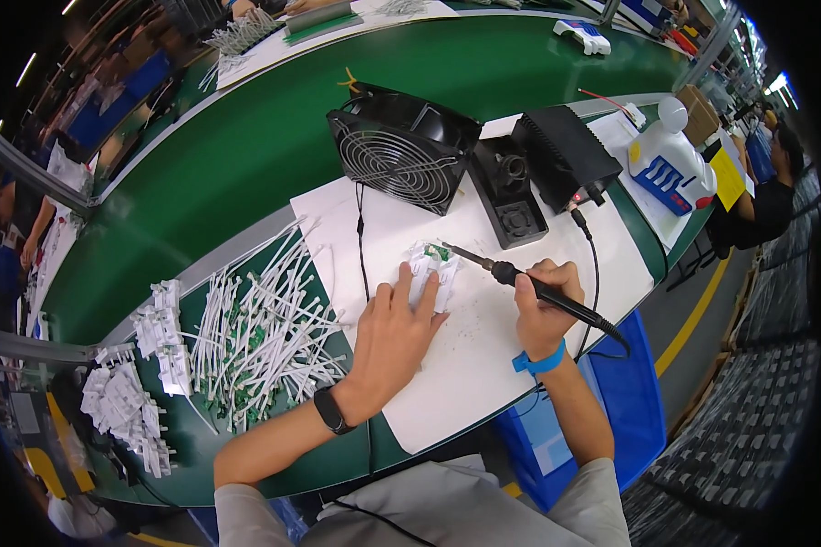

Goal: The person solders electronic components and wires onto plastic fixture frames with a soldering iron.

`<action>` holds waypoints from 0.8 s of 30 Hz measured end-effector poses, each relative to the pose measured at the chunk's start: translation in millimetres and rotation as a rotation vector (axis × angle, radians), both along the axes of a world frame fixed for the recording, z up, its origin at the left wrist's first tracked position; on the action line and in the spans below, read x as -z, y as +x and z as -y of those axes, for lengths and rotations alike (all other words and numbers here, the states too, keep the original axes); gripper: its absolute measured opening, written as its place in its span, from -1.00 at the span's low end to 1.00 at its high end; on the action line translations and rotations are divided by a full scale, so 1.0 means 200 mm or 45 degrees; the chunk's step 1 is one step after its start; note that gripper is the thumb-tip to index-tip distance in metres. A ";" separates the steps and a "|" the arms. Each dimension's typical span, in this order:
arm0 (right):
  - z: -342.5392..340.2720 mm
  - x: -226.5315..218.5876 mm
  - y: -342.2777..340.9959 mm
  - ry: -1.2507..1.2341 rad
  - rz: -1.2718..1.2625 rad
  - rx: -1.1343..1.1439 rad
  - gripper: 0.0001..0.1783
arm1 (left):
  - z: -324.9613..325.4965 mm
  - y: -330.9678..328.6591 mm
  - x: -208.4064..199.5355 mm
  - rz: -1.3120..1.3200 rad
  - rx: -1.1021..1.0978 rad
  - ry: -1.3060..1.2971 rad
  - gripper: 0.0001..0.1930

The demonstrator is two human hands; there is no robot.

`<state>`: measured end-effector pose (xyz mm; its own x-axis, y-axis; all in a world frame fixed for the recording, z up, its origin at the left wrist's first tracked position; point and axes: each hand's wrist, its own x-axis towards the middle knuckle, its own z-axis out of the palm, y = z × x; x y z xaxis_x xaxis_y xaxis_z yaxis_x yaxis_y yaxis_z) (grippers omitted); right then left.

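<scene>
My left hand (390, 339) lies over a small white plastic housing (445, 281) on the white work sheet (483, 365), fingers stretched along it, holding it down. At the housing's far end sits a small green circuit board (437, 252). In my right hand (545, 312) is a black soldering iron (505, 272), gripped by its handle. Its thin tip points left and reaches the board; whether it touches cannot be made out. A black band is on my left wrist, and a blue strap (540, 363) circles my right one.
A black fan (401, 150), a soldering-iron stand (511, 196) and a black power unit (566, 157) stand beyond my hands. White cables with green boards (260, 337) and stacked white housings (123, 406) lie left. A white bottle (670, 164) stands right; a blue bin (634, 401) is below.
</scene>
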<state>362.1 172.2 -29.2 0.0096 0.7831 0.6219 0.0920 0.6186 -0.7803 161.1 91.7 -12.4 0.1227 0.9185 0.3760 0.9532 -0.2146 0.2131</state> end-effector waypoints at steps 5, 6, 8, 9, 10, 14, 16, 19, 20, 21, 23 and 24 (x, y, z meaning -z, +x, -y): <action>0.01 -0.01 -0.02 -0.081 0.077 -0.050 -0.73 | 0.00 -0.03 0.07 0.005 0.095 0.116 -0.52; 0.00 -0.01 -0.02 -0.109 0.098 -0.068 -0.73 | 0.00 -0.03 0.07 0.010 0.088 0.114 -0.52; 0.00 -0.01 -0.02 -0.137 0.125 -0.087 -0.73 | 0.00 -0.03 0.08 -0.013 0.105 0.187 -0.53; 0.00 -0.01 -0.03 -0.154 0.130 -0.103 -0.74 | 0.00 -0.03 0.09 -0.006 0.103 0.187 -0.53; 0.00 -0.01 -0.03 -0.171 0.136 -0.117 -0.75 | 0.00 -0.03 0.09 -0.019 0.106 0.194 -0.52; 0.00 0.00 -0.05 -0.191 0.147 -0.136 -0.76 | -0.01 -0.03 0.09 -0.035 0.069 0.269 -0.52; 0.00 0.00 -0.05 -0.221 0.161 -0.141 -0.76 | -0.02 -0.02 0.10 -0.016 0.077 0.272 -0.52; 0.01 -0.03 -0.07 -0.267 0.147 -0.159 -0.76 | -0.01 -0.02 0.09 -0.004 0.080 0.267 -0.52; 0.01 -0.03 -0.07 -0.267 0.149 -0.161 -0.76 | -0.01 -0.02 0.09 -0.005 0.080 0.260 -0.52; 0.01 -0.03 -0.07 -0.264 0.176 -0.157 -0.76 | -0.01 -0.02 0.09 -0.004 0.077 0.259 -0.52; 0.01 -0.03 -0.07 -0.262 0.205 -0.155 -0.76 | -0.01 -0.02 0.10 -0.002 0.072 0.268 -0.52; 0.01 -0.02 -0.07 -0.240 0.217 -0.124 -0.76 | -0.01 -0.02 0.10 0.000 0.071 0.268 -0.52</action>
<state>348.5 169.4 -24.2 -0.1636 0.8771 0.4516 0.1790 0.4765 -0.8607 157.0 93.8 -31.8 0.1710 0.8114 0.5590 0.9387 -0.3065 0.1577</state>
